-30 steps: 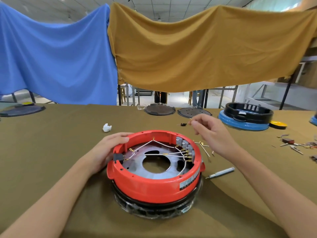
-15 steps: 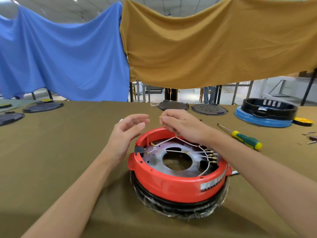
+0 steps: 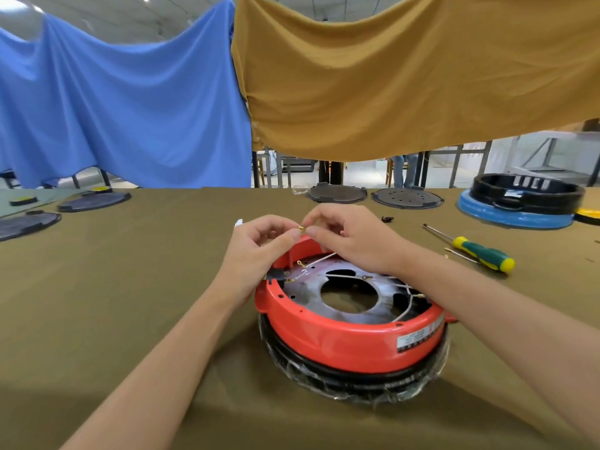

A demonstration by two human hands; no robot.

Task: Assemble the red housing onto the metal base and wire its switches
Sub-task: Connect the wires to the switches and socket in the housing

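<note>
Red housing [image 3: 350,339] sits on the metal base [image 3: 311,284] at bench [image 3: 130,287] centre, slightly right, over a black ring wrapped in clear film [image 3: 357,381]. Both hands meet above the housing's 11 o'clock rim. Left hand [image 3: 256,251]: grip curled, thumb and forefinger pinching a small brass terminal [image 3: 301,228]. Right hand [image 3: 350,241]: grip pinched on the same terminal from the other side, fingertips nearly touching the left's. A white wire [image 3: 319,259] runs out from under the right hand down into the housing; can't tell if it ends at the terminal. More white wires cross the base plate toward 3 o'clock, with ring lugs lying loose near 10 and 12 o'clock. Black connector block [image 3: 277,277] is on the rim at 9 o'clock. Label sticker [image 3: 417,337] is on the outer wall at 5 o'clock. Green-yellow screwdriver [image 3: 477,250] lies on the bench at 2 o'clock from the housing, well apart. Blue-and-black housing [image 3: 519,203] at far 2 o'clock, two dark round plates [image 3: 373,194] at 12 o'clock, more dark plates [image 3: 65,209] at far 10 o'clock. Blue cloth [image 3: 123,102] and mustard cloth [image 3: 406,76] hang behind.
</note>
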